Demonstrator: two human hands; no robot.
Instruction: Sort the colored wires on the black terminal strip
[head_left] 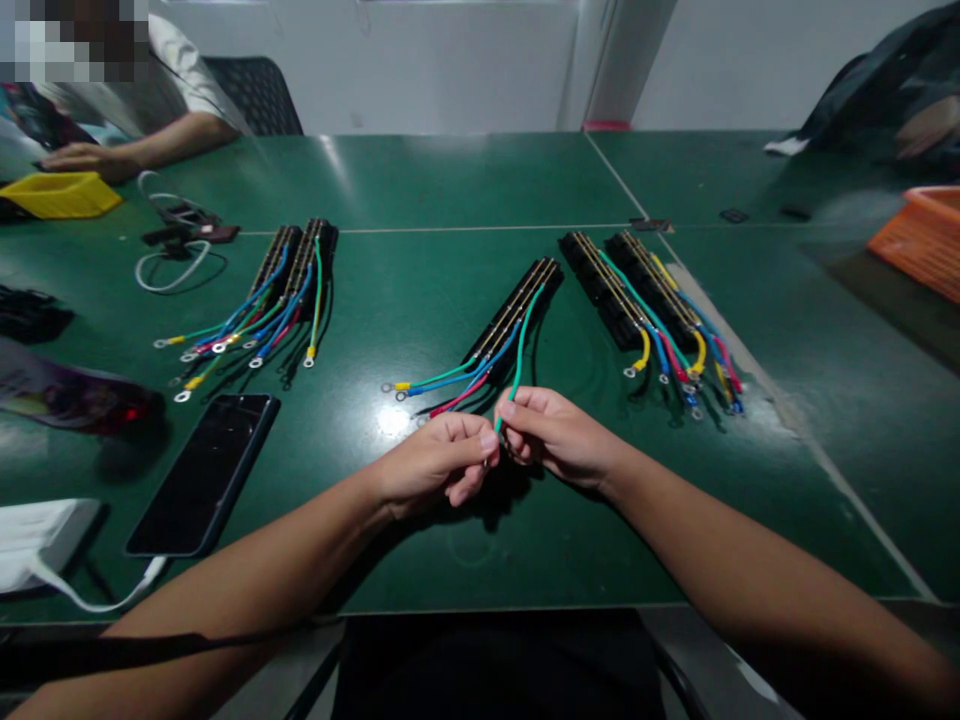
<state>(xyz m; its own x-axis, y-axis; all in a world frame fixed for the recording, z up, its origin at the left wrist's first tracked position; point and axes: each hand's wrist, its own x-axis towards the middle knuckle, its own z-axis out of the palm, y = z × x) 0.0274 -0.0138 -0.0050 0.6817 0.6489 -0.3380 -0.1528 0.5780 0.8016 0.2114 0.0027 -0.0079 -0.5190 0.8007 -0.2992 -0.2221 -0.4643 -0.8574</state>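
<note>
Between my two hands runs a green wire (519, 352), which comes from the far end of a black terminal strip (513, 312) lying at a slant on the table. My right hand (553, 432) pinches the wire, and the fingertips of my left hand (439, 455) close on its near end. The wire's tip is hidden by my fingers. Blue wires (450, 376) and a red wire (471, 392) from the same strip lie beside my left hand, some ending in ring lugs.
Two wired strips (300, 270) lie left, and two more (637, 290) lie right. A phone (204, 475), white charger (45, 540) and bottle (75, 390) are at near left. Beyond are a yellow tray (64, 195), an orange basket (919, 245) and a person's arm (161, 145).
</note>
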